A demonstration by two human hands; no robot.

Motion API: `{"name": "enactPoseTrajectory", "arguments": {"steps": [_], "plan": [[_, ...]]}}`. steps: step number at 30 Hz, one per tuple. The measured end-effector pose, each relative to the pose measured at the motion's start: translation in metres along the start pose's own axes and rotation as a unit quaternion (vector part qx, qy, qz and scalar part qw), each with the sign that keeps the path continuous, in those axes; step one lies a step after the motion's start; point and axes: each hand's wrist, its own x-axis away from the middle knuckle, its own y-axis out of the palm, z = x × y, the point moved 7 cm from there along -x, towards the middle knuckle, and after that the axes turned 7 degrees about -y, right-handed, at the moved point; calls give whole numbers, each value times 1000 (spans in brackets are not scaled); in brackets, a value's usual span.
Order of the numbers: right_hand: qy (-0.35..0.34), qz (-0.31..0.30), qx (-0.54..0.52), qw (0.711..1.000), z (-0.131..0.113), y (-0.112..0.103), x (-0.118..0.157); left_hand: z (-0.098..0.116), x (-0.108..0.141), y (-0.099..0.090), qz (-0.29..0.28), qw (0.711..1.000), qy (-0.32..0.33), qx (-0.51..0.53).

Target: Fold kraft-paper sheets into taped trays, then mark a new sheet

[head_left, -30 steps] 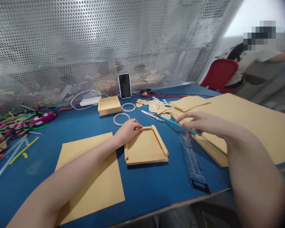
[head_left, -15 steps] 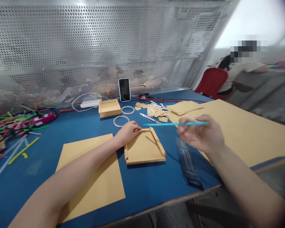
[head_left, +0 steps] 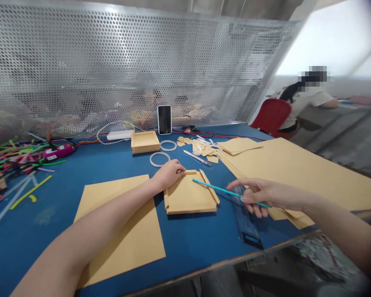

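The right hand (head_left: 256,197) holds a stick (head_left: 216,188) (turquoise) over a tray (head_left: 190,198).

Blue bench (head_left: 200,241): shallow square tan paper tray (head_left: 190,196) at centre. Left of it, flat rectangular tan paper sheet (head_left: 136,235); right, long clear plastic ruler (head_left: 246,226). Behind tray, two thin white rings (head_left: 159,153); farther back, rectangular black phone (head_left: 165,119), before grey perforated metal panel (head_left: 95,74).

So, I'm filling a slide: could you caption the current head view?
Left hand at the far-left corner of a tan tray; right hand holding a turquoise stick pointed over it.
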Motion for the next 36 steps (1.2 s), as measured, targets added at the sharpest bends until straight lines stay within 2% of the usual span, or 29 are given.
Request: {"name": "enactPoseTrajectory", "arguments": {"steps": [3,6,13,19,24,34,36], "plan": [[8,47,7,999,11,-15,6,-1,-1,1,1,1000,1,2],[-5,69,19,997,15,-25,4,-2,-1,2,3,1000,4,3],[-13,70,61,996,5,-30,-10,-1,-1,0,5,1000,6,3],[-13,89,119,989,-3,-59,-23,-1,-1,0,3,1000,2,1],[-21,77,130,988,-9,-76,-34,-1,-1,1,3,1000,3,-3],[-20,59,119,991,5,-90,-44,-4,-3,3,4,1000,1,2],[-34,71,115,990,2,-92,-42,-4,-3,3,5,1000,1,3]]}}
